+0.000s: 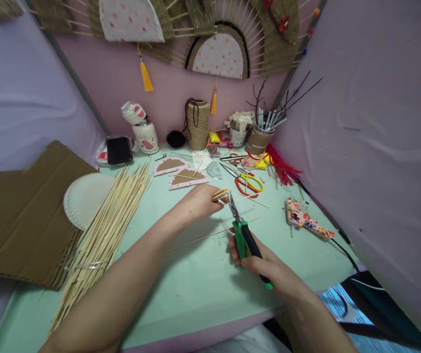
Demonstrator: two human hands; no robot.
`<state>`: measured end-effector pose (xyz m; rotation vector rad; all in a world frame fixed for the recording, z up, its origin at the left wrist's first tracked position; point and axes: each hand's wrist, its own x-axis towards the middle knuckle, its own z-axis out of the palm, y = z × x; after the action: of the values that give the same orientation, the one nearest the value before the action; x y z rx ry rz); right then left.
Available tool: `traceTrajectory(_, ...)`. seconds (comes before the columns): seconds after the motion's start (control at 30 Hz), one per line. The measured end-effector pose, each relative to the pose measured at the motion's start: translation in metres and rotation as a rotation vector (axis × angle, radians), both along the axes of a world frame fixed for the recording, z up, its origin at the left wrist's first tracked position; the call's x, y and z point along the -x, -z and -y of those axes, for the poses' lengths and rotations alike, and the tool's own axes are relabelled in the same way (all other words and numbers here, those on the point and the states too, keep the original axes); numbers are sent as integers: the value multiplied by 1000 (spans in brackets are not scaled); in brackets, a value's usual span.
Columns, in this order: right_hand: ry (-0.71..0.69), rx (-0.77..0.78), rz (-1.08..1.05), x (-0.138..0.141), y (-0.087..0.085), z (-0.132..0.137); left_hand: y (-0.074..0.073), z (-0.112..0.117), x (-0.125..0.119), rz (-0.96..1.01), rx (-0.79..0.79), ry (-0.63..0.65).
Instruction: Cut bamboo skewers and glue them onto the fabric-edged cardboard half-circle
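Note:
My left hand (203, 200) is closed around a small bunch of short bamboo sticks (221, 195), whose ends point right. Green and black pliers (242, 233) are gripped in my right hand (256, 260), jaws upward. The jaw tips are right beside the stick ends; whether they touch I cannot tell. Beneath my hands a single long stick (203, 238) lies on the pale green table. Behind my left hand are two half-round cardboard pieces with patterned edging, one (188, 179) in front of the other (170, 165).
A large bundle of bamboo sticks (111, 220) lies at left, beside a white paper plate (81, 201) and brown cardboard (22, 215). Scissors (249, 184) lie beyond the pliers. At right is a flower-patterned glue gun (308, 220) with its cord. A twine spool (198, 125) stands at the back.

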<state>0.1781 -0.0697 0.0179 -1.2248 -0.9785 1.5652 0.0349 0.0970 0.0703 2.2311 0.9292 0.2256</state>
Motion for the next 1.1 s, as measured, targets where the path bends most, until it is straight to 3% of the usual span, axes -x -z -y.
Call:
traceTrajectory(0.67,-16,17,146,-4,0,0,10,-1,-3,-12,-8,21)
traceTrajectory(1.1,18,39,57,-2,13,3,16,-2,-3,3,8,69)
